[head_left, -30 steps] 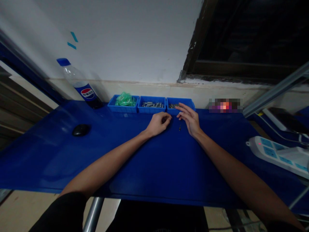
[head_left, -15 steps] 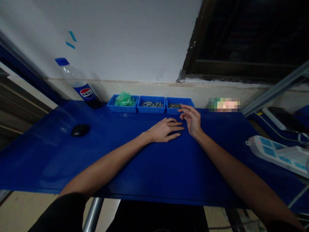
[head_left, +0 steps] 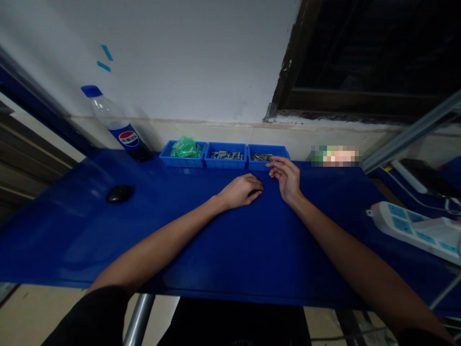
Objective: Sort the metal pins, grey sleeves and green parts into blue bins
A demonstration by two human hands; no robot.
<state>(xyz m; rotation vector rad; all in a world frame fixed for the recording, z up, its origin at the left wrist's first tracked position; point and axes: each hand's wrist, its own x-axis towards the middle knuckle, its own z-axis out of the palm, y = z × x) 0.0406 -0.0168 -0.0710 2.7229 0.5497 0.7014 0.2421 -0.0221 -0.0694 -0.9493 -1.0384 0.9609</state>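
My left hand (head_left: 242, 190) rests on the blue tabletop (head_left: 223, 250), fingers curled in and drawn together toward the thumb. Whatever may be under or between those fingertips is hidden. To its right, my right hand (head_left: 286, 179) stands on its edge with fingers loosely bent and apart, holding nothing that I can see. Its fingertips overlap the front of the right blue bin (head_left: 257, 166), which holds thin metal pieces (head_left: 262, 157). The middle blue bin (head_left: 226, 164) contains short silvery metal parts (head_left: 226, 154). Green plastic pieces (head_left: 186, 148) fill the left blue bin (head_left: 180, 163).
A Pepsi bottle (head_left: 127, 137) with a blue cap stands at the back left by the wall. Nearer me lies a black computer mouse (head_left: 119, 193). A white power strip (head_left: 406, 226) is on the right, and a pixelated patch covers something behind the table's right back edge.
The fingers of my left hand, spread and stretched toward the right hand before, have curled in and pulled back left. My right hand has stayed almost still.
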